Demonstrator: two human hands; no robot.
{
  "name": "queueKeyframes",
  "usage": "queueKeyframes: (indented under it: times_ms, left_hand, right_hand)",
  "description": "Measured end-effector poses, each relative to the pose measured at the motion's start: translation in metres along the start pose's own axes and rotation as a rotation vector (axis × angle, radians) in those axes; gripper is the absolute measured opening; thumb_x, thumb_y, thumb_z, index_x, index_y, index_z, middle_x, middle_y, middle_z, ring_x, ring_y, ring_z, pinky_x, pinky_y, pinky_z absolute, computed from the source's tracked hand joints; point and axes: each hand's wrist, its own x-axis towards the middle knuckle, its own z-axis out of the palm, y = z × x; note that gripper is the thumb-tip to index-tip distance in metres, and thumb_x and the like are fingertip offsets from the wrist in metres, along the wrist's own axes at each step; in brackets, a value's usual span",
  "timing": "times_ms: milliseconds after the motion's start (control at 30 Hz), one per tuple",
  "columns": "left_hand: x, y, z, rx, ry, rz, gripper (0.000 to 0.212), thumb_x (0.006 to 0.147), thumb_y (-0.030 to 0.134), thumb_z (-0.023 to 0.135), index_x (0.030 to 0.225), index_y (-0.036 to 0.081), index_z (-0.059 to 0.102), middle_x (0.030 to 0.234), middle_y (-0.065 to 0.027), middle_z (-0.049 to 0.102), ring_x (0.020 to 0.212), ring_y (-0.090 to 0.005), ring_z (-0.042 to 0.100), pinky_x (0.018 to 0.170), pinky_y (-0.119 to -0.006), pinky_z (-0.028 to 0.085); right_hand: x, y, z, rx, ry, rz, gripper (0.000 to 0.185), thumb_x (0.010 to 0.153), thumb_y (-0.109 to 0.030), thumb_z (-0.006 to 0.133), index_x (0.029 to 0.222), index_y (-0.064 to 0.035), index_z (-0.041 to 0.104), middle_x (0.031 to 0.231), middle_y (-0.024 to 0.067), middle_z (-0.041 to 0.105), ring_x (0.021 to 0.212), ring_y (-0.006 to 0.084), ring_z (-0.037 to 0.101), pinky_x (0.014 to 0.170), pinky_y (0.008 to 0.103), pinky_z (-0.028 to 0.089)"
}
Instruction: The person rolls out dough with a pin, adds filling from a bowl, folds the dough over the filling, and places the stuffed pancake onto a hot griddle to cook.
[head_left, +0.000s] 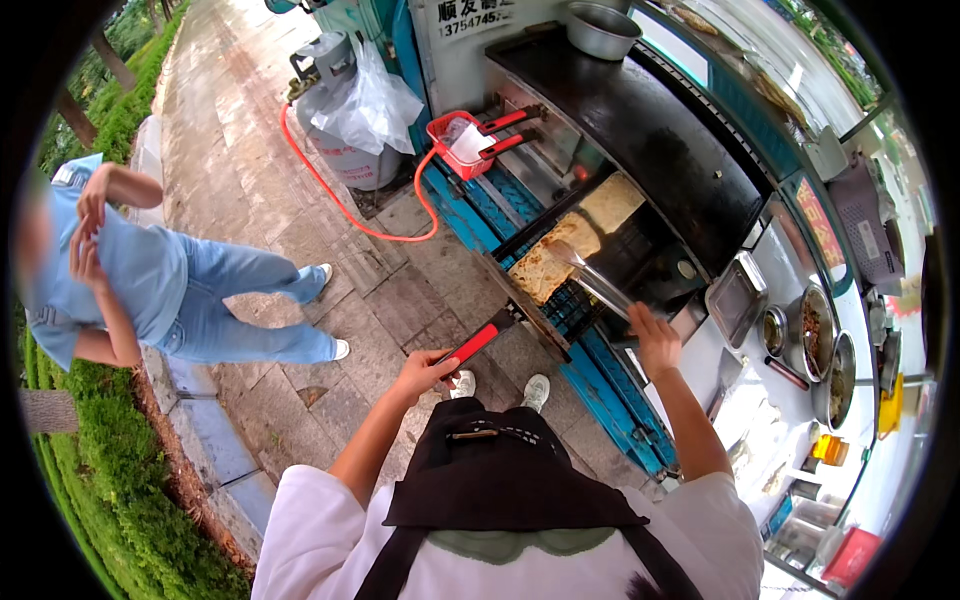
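My left hand (426, 373) grips the red and black handle (477, 339) of a pull-out rack under the griddle. In my right hand (655, 341) is a pair of metal tongs (600, 289), its tips at a browned flatbread (541, 270) on the rack. Behind it lies another browned flatbread (576, 232), and farther in a paler one (612, 202). The black griddle (637, 112) extends above the rack, with a round metal pan (602, 31) at its far end.
A gas cylinder (351, 150) with an orange hose (337, 201) stands beside the cart. A red basket (466, 166) sits near two more red handles. At the right are a metal tray (737, 300) and bowls of fillings (814, 330). A person (142, 262) in blue stands at the left.
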Motion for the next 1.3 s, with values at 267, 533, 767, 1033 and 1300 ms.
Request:
queueKeyframes:
  times_ms: [267,533,767,1033,1300]
  left_hand:
    - [0.006,-0.015,-0.004,-0.051,-0.051,0.034,0.049,0.106,0.03,0.077,0.143,-0.001,0.071,0.098,-0.009,0.079,0.075,-0.0131,0.072,0.069,-0.029,0.055]
    - [0.004,-0.021,-0.005,-0.067,-0.087,0.038,0.042,0.107,0.027,0.075,0.138,-0.002,0.073,0.095,-0.0063,0.078,0.071,-0.0118,0.071,0.067,-0.027,0.054]
    - [0.002,-0.022,-0.003,-0.126,-0.095,0.017,0.041,0.108,0.024,0.074,0.138,-0.003,0.072,0.096,-0.0072,0.077,0.075,-0.0149,0.071,0.073,-0.031,0.06]
    - [0.005,0.001,0.006,-0.144,-0.033,0.038,0.039,0.108,0.021,0.073,0.137,-0.005,0.072,0.095,-0.0082,0.076,0.074,-0.0145,0.071,0.069,-0.031,0.061]
    - [0.118,0.069,0.072,-0.144,-0.039,0.023,0.04,0.106,0.023,0.076,0.134,-0.005,0.073,0.098,-0.0112,0.078,0.078,-0.0163,0.075,0.069,-0.032,0.062]
  right_hand:
    - [-0.065,0.031,-0.093,0.167,-0.137,0.255,0.067,0.083,-0.005,0.08,0.148,-0.0118,0.068,0.138,0.0067,0.074,0.088,0.019,0.075,0.068,0.0337,0.062]
    - [-0.034,-0.024,-0.047,1.702,-0.361,1.365,0.048,0.11,-0.016,0.061,0.155,-0.0011,0.057,0.131,0.0124,0.075,0.077,0.0168,0.066,0.058,0.032,0.057]
    - [-0.009,-0.039,-0.012,1.882,-0.2,1.38,0.046,0.111,-0.014,0.06,0.155,-0.0006,0.057,0.133,0.0135,0.075,0.08,0.0169,0.065,0.057,0.0322,0.056]
    - [-0.059,-0.083,-0.047,1.27,0.204,1.349,0.046,0.102,-0.019,0.074,0.144,-0.0026,0.066,0.091,0.0051,0.074,0.068,0.0137,0.066,0.053,0.0306,0.052]
    - [-0.057,0.0,-0.033,0.841,0.476,1.463,0.023,0.101,-0.021,0.076,0.118,-0.0067,0.07,0.073,0.0032,0.063,0.053,0.0101,0.054,0.045,0.0296,0.039]
